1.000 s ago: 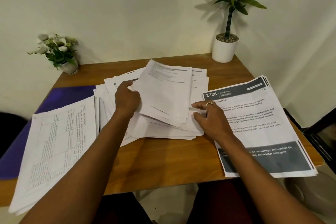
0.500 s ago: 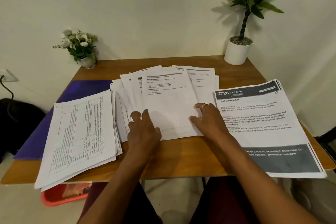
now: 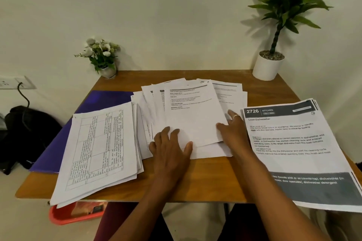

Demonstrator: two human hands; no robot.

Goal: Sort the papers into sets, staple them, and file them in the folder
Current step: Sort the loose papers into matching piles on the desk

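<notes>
A fanned heap of loose printed papers [image 3: 192, 111] lies in the middle of the wooden table [image 3: 195, 180]. My left hand [image 3: 170, 147] rests flat on the heap's near edge, fingers spread. My right hand [image 3: 234, 133], with a ring on it, lies flat on the heap's right side. A stack of table-printed sheets [image 3: 100, 150] sits at the left, overhanging the front edge. A stack headed "2726 Kitchen, Load Dishwasher" [image 3: 297, 150] sits at the right. A purple folder [image 3: 58, 146] lies under the left stack. No stapler is in view.
A small flower pot [image 3: 101, 55] stands at the back left corner and a tall potted plant [image 3: 268, 64] at the back right. A red tray [image 3: 76, 213] sits below the table's front left. A black bag [image 3: 25, 133] and a wall socket are at the left.
My left hand has let the lifted bundle of sheets down onto the heap and moved to its near edge, now lying flat. My view has shifted left. My right hand stays on the heap's right side.
</notes>
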